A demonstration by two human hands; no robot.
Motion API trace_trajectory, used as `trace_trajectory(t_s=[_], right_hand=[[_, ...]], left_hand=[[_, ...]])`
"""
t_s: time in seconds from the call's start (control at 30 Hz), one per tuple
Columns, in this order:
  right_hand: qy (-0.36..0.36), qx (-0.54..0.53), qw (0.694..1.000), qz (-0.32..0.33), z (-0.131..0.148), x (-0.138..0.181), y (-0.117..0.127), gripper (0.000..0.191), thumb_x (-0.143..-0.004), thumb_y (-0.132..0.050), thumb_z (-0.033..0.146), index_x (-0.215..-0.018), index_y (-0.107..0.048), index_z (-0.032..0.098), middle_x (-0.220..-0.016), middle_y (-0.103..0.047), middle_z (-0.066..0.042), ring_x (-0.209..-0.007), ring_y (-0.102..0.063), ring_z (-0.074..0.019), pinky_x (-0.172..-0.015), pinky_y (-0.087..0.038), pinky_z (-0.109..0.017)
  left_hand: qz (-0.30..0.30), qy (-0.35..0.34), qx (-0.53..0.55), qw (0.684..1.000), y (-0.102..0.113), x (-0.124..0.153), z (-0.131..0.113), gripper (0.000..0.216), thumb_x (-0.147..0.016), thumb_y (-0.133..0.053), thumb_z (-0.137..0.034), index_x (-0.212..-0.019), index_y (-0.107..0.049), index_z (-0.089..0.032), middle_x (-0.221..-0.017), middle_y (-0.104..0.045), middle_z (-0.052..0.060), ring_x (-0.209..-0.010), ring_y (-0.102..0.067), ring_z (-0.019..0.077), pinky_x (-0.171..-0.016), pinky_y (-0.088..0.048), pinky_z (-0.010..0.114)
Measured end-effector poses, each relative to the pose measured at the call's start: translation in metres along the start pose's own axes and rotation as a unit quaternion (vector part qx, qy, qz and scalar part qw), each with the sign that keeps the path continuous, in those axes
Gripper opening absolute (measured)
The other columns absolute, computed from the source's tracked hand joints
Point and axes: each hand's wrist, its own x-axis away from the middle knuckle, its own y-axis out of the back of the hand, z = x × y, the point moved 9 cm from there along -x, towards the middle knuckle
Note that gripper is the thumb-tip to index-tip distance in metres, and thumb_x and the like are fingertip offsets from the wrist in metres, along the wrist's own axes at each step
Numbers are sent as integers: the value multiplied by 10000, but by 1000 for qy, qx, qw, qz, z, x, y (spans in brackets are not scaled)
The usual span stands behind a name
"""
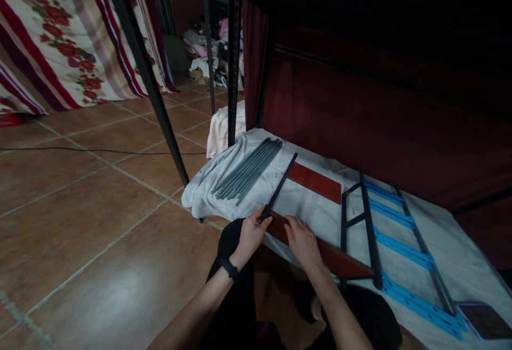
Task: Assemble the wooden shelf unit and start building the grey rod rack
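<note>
My left hand (pixel 252 232) is closed around the near end of a long dark metal bar (pixel 280 187), which runs away from me over a white cloth (pixel 304 200). My right hand (pixel 302 240) rests on the near reddish-brown wooden board (pixel 340 262), fingers spread flat along its edge. A second reddish board (pixel 316 182) lies further back, under the bar. A bundle of several grey metal bars (pixel 248 169) lies on the cloth to the left.
A dark metal frame with blue slats (pixel 394 227) lies on the cloth at the right. A phone (pixel 486 320) sits near the right corner. Dark upright shelf posts (pixel 234 56) and a slanted pole (pixel 152 88) stand ahead, with a dark red curtain (pixel 360 110) behind and tiled floor to the left.
</note>
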Motion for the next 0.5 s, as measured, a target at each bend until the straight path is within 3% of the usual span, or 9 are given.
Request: trace_trajectory(t_s=[0.17,0.27,0.4,0.5], right_hand=[[-14,-10,1000,15,-3,-3,-3,351,-1063,-383,215,-1251,-680,220,-1166,-783,-118,-1063,-751,-264,-955,-573,-398],[-17,-21,999,27,1,-6,-4,391,-1064,-388,219,-1374,-624,200,-1261,-763,-130,-1136,-739,-273,-981,-575,-413],[24,-37,998,43,18,-16,-8,547,-1043,-394,172,-1583,-468,226,-1293,-756,-116,-1179,-726,-258,-1018,-573,-422],[57,-40,995,65,29,-26,-12,613,-1021,-407,140,-1621,-437,262,-1283,-759,-95,-1160,-733,-243,-1007,-582,-400]], left_hand=[[15,-11,-6,1000,0,-1,-4,436,-927,-673,-236,-1354,-731,-173,-1367,-743,119,-1279,-702,302,-1166,-512,477],[27,-4,6,1000,0,-1,-1,456,-915,-678,-240,-1364,-725,-175,-1386,-733,117,-1302,-688,308,-1181,-501,486],[58,18,119,991,-1,-1,13,558,-868,-676,-214,-1424,-668,-164,-1419,-715,125,-1312,-682,290,-1169,-514,474],[57,42,193,979,2,-1,25,609,-882,-626,-205,-1490,-591,-171,-1382,-734,141,-1277,-704,262,-1121,-545,445]])
